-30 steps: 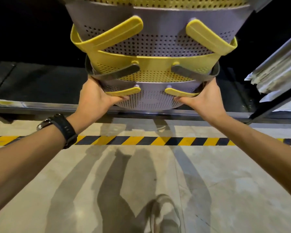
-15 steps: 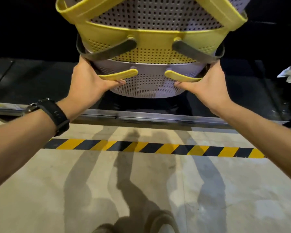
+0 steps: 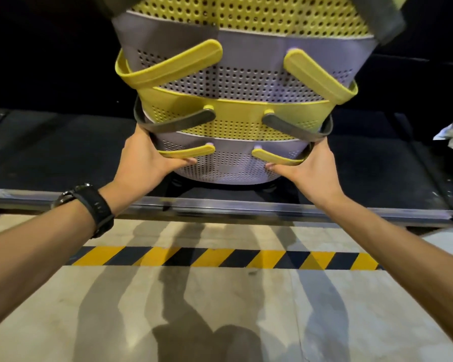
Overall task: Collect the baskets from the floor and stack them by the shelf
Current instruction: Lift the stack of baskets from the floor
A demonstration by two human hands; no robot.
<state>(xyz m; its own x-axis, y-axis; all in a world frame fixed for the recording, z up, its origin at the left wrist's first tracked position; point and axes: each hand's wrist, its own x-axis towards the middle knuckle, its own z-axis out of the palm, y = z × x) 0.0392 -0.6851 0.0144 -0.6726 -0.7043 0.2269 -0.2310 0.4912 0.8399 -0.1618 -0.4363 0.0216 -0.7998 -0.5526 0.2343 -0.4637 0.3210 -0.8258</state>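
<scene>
item: stack of nested perforated plastic baskets (image 3: 236, 121), two grey and two yellow visible, top cropped | handling: likely light, stiff, top-heavy; take low at both sides | left hand (image 3: 141, 158) and right hand (image 3: 309, 165) clasp lowest grey basket (image 3: 233, 168), thumbs in front, fingers hidden behind | location: over dark shelf deck (image 3: 63, 152) past metal rail (image 3: 246, 207); contact unclear

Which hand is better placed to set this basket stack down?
Neither alone, probably: left hand and right hand grip opposite sides of the bottom basket, evenly matched; lower it with both.
</scene>
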